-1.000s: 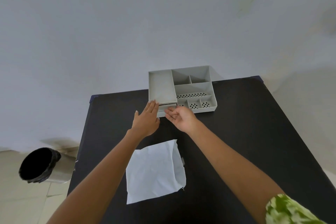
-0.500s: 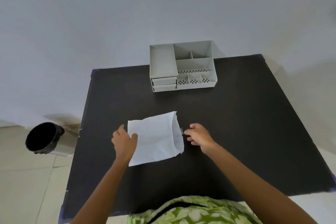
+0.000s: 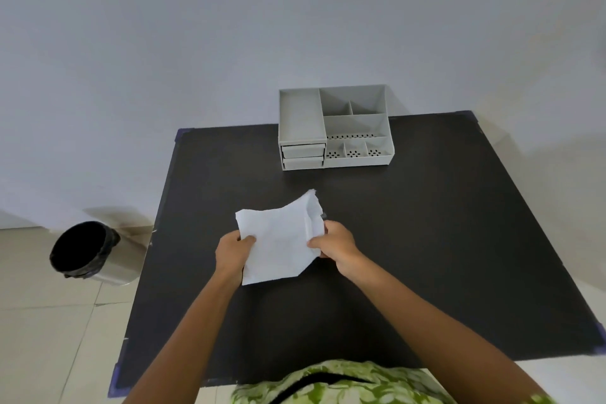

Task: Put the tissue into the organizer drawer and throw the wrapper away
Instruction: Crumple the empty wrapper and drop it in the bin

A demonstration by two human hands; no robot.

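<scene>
A white wrapper (image 3: 278,239), flat and crinkled, is held just above the black table (image 3: 426,239) between both hands. My left hand (image 3: 232,251) pinches its left edge and my right hand (image 3: 334,241) grips its right edge, which is folded up. The grey organizer (image 3: 334,128) stands at the table's far edge, with two small drawers (image 3: 303,156) at its front left, both pushed in. No tissue can be seen outside the organizer.
A round bin with a black liner (image 3: 82,249) stands on the tiled floor left of the table. A plain wall rises behind the organizer. My green patterned shirt (image 3: 328,384) shows at the bottom edge.
Both hands left the organizer's drawer, which is now pushed in, and came back to the wrapper. They have taken hold of its two sides and lifted it, crumpling the right edge.
</scene>
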